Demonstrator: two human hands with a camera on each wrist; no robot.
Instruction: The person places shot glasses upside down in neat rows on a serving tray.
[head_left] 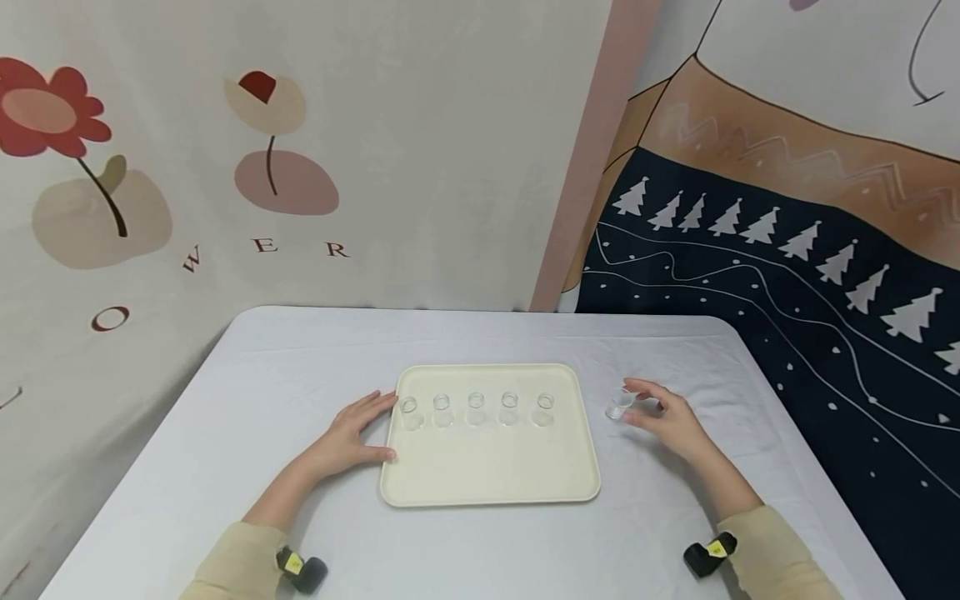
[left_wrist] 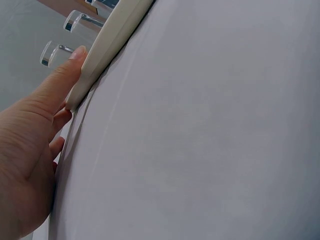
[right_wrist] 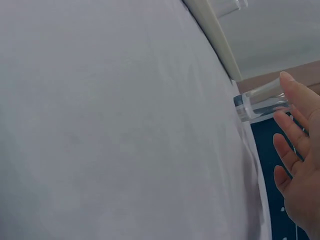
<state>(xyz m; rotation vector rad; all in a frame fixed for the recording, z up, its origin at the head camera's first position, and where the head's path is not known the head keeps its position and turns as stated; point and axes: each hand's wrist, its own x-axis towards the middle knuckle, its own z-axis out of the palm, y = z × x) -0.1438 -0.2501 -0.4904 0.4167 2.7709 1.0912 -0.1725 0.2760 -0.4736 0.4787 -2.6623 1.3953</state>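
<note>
Several small clear glasses stand in a row on a cream tray [head_left: 491, 475], narrower end up; a glass [head_left: 476, 410] is at the row's middle. My left hand [head_left: 348, 437] lies at the tray's left edge with fingers spread. In the left wrist view its thumb [left_wrist: 60, 77] touches the tray rim [left_wrist: 107, 42], near two of the glasses. To the right of the tray, my right hand [head_left: 671, 421] pinches another small clear glass [head_left: 618, 406] between thumb and fingers. In the right wrist view this glass [right_wrist: 260, 101] has its thick base down, at the tablecloth.
A white cloth [head_left: 300, 342] covers the table. Behind it hangs a pale curtain [head_left: 435, 167] with flower prints, and to the right a dark fabric [head_left: 697, 283] with white trees. A wrist camera sits on each forearm.
</note>
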